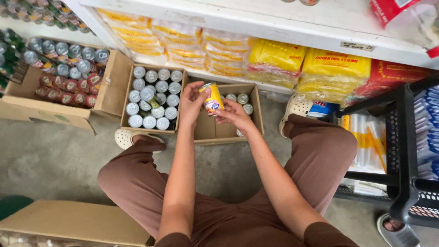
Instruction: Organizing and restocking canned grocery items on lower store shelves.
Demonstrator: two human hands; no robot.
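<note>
Hands first: both are up on one small can (212,99), yellow label with a silver top. My left hand (192,103) has it from the left side with the fingers curled around the body, and my right hand (233,114) comes in from below and the right, fingertips pinching the lower edge. So the hands are close together, both clamped on the same can, which sits tilted a bit in the air just above the cardboard box (256,110) in front of me.

That box is mostly bare inside, with just a few cans (241,99) left along the far wall. Right beside it on the left is a second box (126,93) packed tight with silver-topped cans standing upright. Further left is a bigger carton (27,107) with red cans and some green ones, flaps hanging open.

I'm squatting on the concrete floor (55,160), brown trousers, light clogs (124,137) on my feet. A white shelf (274,27) runs along the top, with yellow packets (276,59) stacked under it. A black rack (404,151) stands off to my right, and somebody's sandalled foot (394,226) pokes in by its base.
</note>
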